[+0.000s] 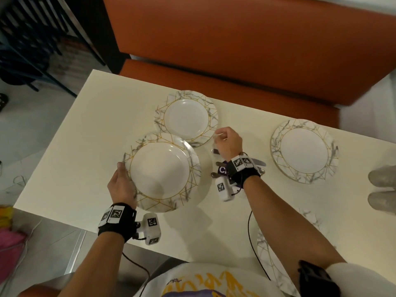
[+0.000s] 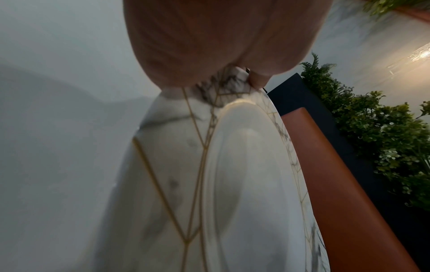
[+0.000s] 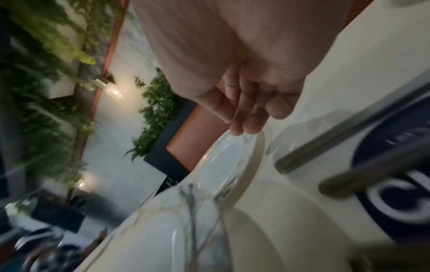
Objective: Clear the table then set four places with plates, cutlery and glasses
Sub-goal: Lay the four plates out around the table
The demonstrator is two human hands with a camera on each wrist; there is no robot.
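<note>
My left hand (image 1: pixel 122 179) grips the left rim of a white marble-patterned plate with gold lines (image 1: pixel 161 171), held tilted just above the cream table (image 1: pixel 85 146); the left wrist view shows this plate (image 2: pixel 232 184) pinched under the thumb. A second plate (image 1: pixel 186 117) lies just behind it, and a third plate (image 1: pixel 304 151) at the right. My right hand (image 1: pixel 227 142) hovers with loosely curled fingers (image 3: pixel 246 117) at the second plate's right rim (image 3: pixel 223 162), holding nothing. Cutlery (image 1: pixel 216 151) lies on a dark blue packet (image 3: pixel 395 184) beneath my right wrist.
Another plate (image 1: pixel 270 254) sits at the near right edge, half hidden by my right forearm. An orange bench (image 1: pixel 235 50) runs along the table's far side. Black chairs (image 1: pixel 32 39) stand at the left. Two grey shapes (image 1: pixel 383 179) are at the right edge.
</note>
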